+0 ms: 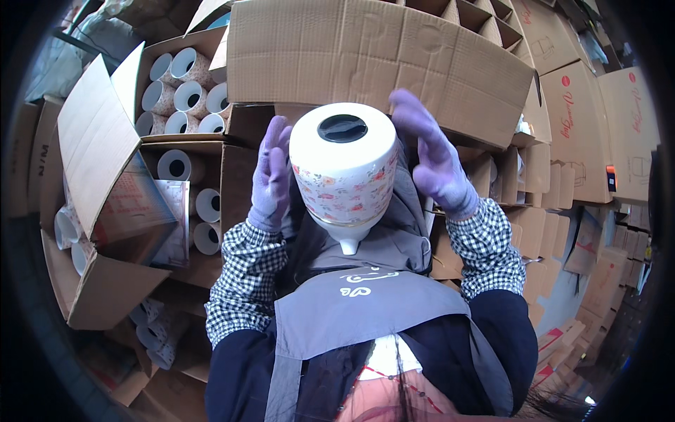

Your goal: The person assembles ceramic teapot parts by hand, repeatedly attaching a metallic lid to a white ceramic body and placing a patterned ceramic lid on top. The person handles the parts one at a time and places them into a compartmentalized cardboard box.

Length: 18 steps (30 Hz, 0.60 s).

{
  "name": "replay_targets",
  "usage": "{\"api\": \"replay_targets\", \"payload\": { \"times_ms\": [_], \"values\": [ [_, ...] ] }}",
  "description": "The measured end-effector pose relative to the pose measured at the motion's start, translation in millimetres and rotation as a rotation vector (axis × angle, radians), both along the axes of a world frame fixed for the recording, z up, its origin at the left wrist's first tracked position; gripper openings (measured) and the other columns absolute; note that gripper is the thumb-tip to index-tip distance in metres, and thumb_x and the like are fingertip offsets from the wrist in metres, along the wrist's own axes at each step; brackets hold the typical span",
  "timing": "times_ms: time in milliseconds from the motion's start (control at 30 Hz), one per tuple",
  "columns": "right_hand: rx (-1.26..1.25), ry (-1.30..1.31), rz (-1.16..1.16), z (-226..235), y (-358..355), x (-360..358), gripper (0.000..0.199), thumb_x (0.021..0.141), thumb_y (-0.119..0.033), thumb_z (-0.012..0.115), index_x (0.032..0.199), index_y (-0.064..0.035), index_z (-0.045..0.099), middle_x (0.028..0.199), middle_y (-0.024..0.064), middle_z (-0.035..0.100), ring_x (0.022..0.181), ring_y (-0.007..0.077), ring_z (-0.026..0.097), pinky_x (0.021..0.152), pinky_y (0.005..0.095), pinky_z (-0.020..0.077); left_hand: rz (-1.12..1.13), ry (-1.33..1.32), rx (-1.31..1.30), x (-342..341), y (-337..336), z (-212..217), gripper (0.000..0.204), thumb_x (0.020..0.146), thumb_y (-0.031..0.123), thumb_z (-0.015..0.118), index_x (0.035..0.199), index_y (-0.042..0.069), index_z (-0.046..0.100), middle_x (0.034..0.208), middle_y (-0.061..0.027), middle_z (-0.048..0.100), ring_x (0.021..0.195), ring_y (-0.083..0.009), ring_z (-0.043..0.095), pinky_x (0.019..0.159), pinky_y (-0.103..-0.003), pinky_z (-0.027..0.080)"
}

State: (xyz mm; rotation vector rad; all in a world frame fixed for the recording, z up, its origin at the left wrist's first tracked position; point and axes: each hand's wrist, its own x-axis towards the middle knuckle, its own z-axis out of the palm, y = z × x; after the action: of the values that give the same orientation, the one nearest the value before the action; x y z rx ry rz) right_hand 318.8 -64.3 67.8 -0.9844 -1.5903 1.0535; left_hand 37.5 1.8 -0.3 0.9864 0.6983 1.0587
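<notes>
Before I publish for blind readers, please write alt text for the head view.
White floral jug body with a spout, between a purple-gloved left hand and right hand, both open. Cardboard boxes stand on both sides, some holding floral cylinders.

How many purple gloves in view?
2: one on the left hand, beside the vessel's left side; one on the right hand, by its right side. Others could be hidden inside the cartons.

The white vessel (343,188) is red-flowered, the sleeves (484,239) black-and-white checked.
</notes>
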Motion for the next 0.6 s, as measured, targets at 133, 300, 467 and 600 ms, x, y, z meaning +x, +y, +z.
{"api": "replay_targets", "payload": {
  "times_ms": [133, 300, 467, 600],
  "values": [
    [-0.084, 0.011, -0.126, 5.3, -6.9, -10.9, 0.066, 0.1, -0.052, 0.057, 0.145, -0.0037, 0.052, 0.152, 0.0211, 0.045, 0.149, 0.0289, 0.032, 0.125, 0.0452, 0.0176, -0.141, 0.098, 0.281, -0.7, -3.3, -3.8, 0.115, 0.084, 0.071, 0.067, 0.163, 0.008, 0.012, 0.165, -0.0169, 0.024, 0.15, -0.0291, 0.028, 0.123, -0.045, 0.022],
    [-0.01, -0.009, -0.402, 20.8, -8.0, -18.1, 0.06, 0.102, -0.044, 0.058, 0.143, 0.0, 0.053, 0.132, 0.0181, 0.061, 0.128, 0.0301, 0.056, 0.117, 0.042, 0.0347, 0.027, 0.307, 0.087, -18.7, 6.8, -12.7, 0.109, 0.089, 0.071, 0.059, 0.164, 0.013, 0.004, 0.163, -0.0173, 0.024, 0.15, -0.0322, 0.028, 0.123, -0.048, 0.024],
    [-0.144, 0.097, -0.29, 23.4, -33.7, -3.7, 0.061, 0.101, -0.044, 0.061, 0.139, 0.0029, 0.057, 0.123, 0.0178, 0.066, 0.119, 0.0275, 0.061, 0.108, 0.0383, 0.0448, 0.107, 0.748, 0.301, -28.1, 22.1, -49.2, 0.078, 0.103, 0.027, 0.06, 0.162, 0.007, 0.013, 0.158, -0.0202, 0.031, 0.142, -0.0274, 0.039, 0.119, -0.043, 0.032],
    [0.011, -0.156, -0.544, 17.9, -8.5, -31.9, 0.061, 0.106, -0.044, 0.052, 0.139, 0.0068, 0.055, 0.129, 0.0192, 0.066, 0.122, 0.0223, 0.062, 0.107, 0.0353, 0.0461, -0.068, 0.232, 0.154, -14.3, 6.3, -10.0, 0.109, 0.09, 0.067, 0.063, 0.163, 0.012, 0.003, 0.162, -0.0183, 0.024, 0.15, -0.0306, 0.025, 0.124, -0.047, 0.02]
  ]
}}
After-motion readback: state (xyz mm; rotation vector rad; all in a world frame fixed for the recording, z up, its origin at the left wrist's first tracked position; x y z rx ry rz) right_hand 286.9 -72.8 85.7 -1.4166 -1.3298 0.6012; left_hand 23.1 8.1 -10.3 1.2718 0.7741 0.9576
